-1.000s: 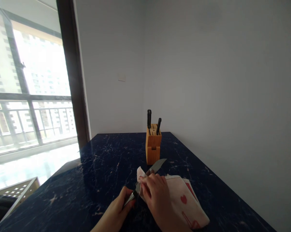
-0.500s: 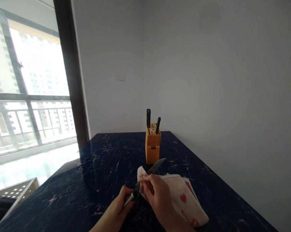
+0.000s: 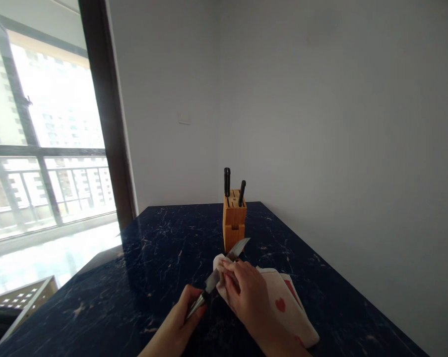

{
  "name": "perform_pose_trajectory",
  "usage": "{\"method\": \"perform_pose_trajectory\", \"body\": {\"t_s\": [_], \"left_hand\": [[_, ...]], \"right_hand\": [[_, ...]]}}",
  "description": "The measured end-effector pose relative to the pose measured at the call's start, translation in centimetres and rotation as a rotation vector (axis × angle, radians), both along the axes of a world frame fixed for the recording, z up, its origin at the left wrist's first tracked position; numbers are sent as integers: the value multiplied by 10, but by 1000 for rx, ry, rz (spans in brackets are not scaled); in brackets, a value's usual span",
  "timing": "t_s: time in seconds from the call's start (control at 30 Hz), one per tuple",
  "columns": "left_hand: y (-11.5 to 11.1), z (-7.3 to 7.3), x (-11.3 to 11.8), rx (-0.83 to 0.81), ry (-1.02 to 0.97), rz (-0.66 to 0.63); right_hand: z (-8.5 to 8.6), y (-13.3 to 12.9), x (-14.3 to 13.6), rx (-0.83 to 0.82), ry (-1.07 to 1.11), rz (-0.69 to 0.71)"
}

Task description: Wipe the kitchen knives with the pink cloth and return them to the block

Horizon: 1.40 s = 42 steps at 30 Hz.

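My left hand (image 3: pixel 186 315) is closed around the handle of a kitchen knife (image 3: pixel 211 281), whose blade points away to the upper right. In my right hand (image 3: pixel 248 292) is a white cloth (image 3: pixel 279 287) with red heart marks. My fingers pinch a fold of that cloth around the middle of the blade, so this stretch of steel is hidden. The tip shows beyond the fold, just in front of a wooden knife block (image 3: pixel 234 233). The rest of the cloth hangs or lies to the right, partly behind my right hand and wrist.
Two black-handled knives stand in the block's slots, one handle (image 3: pixel 227 182) at left and another (image 3: pixel 242 192) at right. The dark blue marbled table (image 3: pixel 164 253) reaches toward the wall (image 3: pixel 320 124). A perforated light-coloured piece (image 3: pixel 26 300) stands beyond the table's left edge.
My right hand and the cloth fold have moved along the blade, away from the handle toward the tip. More steel shows near the handle. My left hand still grips the handle.
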<state>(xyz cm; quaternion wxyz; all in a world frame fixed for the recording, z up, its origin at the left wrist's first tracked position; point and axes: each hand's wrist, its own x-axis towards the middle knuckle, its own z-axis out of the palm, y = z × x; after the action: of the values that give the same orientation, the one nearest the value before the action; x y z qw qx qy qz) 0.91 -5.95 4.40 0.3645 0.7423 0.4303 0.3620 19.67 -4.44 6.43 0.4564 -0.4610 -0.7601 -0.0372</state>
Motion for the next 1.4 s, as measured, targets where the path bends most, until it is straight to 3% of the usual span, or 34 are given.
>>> {"method": "perform_pose_trajectory", "body": {"t_s": [0.2, 0.4, 0.6, 0.8, 0.9, 1.07, 1.27, 1.4], "left_hand": [[-1, 4, 0, -38, -95, -77], [0, -2, -1, -57, -55, -59], [-2, 1, -1, -49, -33, -47], [-3, -2, -1, -21, 41, -58], [-1, -10, 1, 10, 52, -36], [2, -14, 1, 22, 27, -11], [-1, -8, 0, 13, 55, -56], [0, -13, 2, 35, 27, -3]], "right_hand": [[3, -13, -11, -80, -105, 187], [7, 1, 8, -56, 53, -63], [8, 0, 5, 3, -24, 69], [16, 9, 23, 8, 88, -194], [15, 12, 27, -8, 137, -180], [12, 5, 17, 12, 13, -58], [11, 17, 35, -5, 192, -298], [7, 24, 42, -39, 248, -322]]}}
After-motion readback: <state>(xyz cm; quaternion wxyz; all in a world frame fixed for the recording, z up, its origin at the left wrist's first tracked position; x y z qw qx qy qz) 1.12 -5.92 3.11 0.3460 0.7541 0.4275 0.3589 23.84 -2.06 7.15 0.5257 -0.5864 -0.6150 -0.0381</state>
